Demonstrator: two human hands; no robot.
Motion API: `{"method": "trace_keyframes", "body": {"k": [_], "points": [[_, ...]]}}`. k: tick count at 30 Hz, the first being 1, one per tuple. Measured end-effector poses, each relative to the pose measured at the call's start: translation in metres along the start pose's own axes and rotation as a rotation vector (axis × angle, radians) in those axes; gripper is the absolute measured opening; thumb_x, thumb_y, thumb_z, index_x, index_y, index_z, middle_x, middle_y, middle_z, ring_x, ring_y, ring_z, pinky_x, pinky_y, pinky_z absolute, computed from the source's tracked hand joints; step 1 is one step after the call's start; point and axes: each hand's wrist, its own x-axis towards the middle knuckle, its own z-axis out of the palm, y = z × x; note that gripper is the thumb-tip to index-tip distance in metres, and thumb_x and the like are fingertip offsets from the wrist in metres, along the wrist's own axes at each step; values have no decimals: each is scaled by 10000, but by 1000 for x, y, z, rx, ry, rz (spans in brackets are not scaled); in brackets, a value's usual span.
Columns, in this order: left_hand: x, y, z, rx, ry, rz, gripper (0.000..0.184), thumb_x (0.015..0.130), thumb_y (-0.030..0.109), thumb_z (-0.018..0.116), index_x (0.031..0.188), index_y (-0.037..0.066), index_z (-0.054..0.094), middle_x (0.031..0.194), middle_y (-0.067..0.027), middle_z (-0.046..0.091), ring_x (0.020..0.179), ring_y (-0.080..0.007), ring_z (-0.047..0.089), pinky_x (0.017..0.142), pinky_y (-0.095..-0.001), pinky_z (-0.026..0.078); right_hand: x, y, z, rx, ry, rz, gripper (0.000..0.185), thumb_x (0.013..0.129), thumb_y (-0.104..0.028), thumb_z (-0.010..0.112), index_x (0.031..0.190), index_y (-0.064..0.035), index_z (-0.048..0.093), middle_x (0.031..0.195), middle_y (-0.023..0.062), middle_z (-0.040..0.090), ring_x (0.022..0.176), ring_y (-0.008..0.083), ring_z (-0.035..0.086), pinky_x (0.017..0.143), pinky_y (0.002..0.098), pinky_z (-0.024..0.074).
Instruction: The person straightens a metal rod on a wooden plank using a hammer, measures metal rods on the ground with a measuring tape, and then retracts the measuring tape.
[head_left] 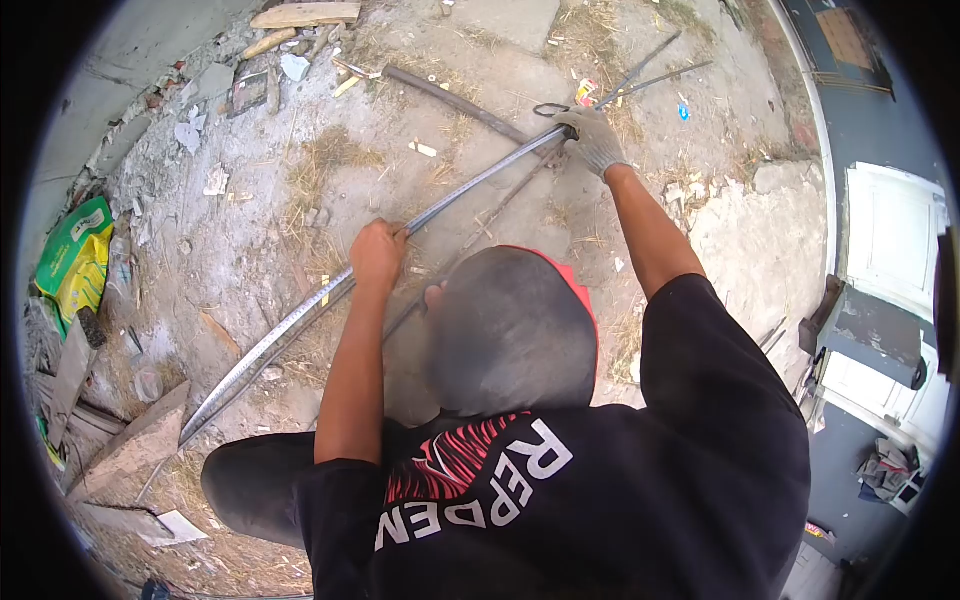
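Observation:
My left hand, bare, is closed round a long silvery strip with fine marks, which looks like a tape measure's blade. The blade runs from the lower left up to my right hand, which wears a pale work glove. That hand is closed at the blade's upper end, over a dark part with a black loop. The glove mostly hides the dark part. A dark metal bar shows just below the blade. Two thin dark rods stick out beyond the glove.
A rusty pipe and a thin rod lie on the rough, straw-strewn ground. Boards and a green-yellow bag are at the left. White cabinet doors stand right. A dark rounded shape with a red edge blocks the middle.

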Motion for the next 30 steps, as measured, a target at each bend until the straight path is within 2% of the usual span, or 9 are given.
{"method": "trace_keyframes", "body": {"k": [3,5,8,11,15,20,24,26,30], "points": [[0,6,-2,52,-35,-6,210,854,272,739,991,121,794,952,-153,698,904,-373,674,794,-450,535,-3,2,7,7,70,-30,438,708,-79,634,1130,-174,704,1167,103,629,1141,322,563,997,425,456],[-1,15,-5,148,-12,104,272,839,256,756,1023,55,755,1008,-149,689,954,-372,666,816,-456,534,-3,2,12,-5,54,11,429,706,-85,640,1121,-169,703,1180,106,621,1148,323,559,1013,432,439],[0,21,-4,180,-70,100,309,814,223,783,1035,20,713,1049,-148,682,987,-369,660,841,-460,533,-2,3,8,3,49,-26,432,717,-93,634,1136,-172,702,1197,109,619,1153,333,557,1048,439,424],[3,26,-4,200,-97,58,282,795,187,798,999,17,703,1027,-161,681,983,-368,662,845,-465,535,3,4,3,-18,-60,0,421,733,-109,627,1142,-174,701,1195,112,616,1149,339,557,1043,436,429],[6,18,1,215,-87,112,275,788,189,806,978,22,697,1017,-172,681,977,-375,662,852,-467,534,4,8,2,-53,-44,-50,423,744,-115,623,1156,-176,700,1194,115,617,1158,335,556,1047,432,427],[5,21,0,278,-127,68,292,796,214,803,1001,30,709,1020,-164,686,980,-367,668,868,-471,531,3,-4,-4,-43,-97,16,438,746,-96,618,1169,-177,701,1225,120,617,1192,342,546,1057,435,424],[9,39,-3,251,-34,94,308,804,242,795,1002,22,712,1071,-162,690,1006,-367,665,885,-474,528,0,-7,-1,-9,-37,-15,436,740,-77,620,1158,-171,705,1224,121,617,1176,346,550,1035,438,437],[21,48,9,95,100,205,237,847,277,736,970,75,740,987,-131,705,938,-331,675,850,-451,534,-2,-12,-1,-53,30,1,417,751,-64,632,1151,-159,706,1222,123,618,1156,352,553,1016,445,446],[37,86,16,117,18,47,211,870,267,709,923,69,759,944,-143,712,918,-335,682,810,-448,551,1,-19,-2,-102,-35,36,410,817,-101,679,1226,-120,670,1283,161,586,1223,374,520,1071,442,411]]}}
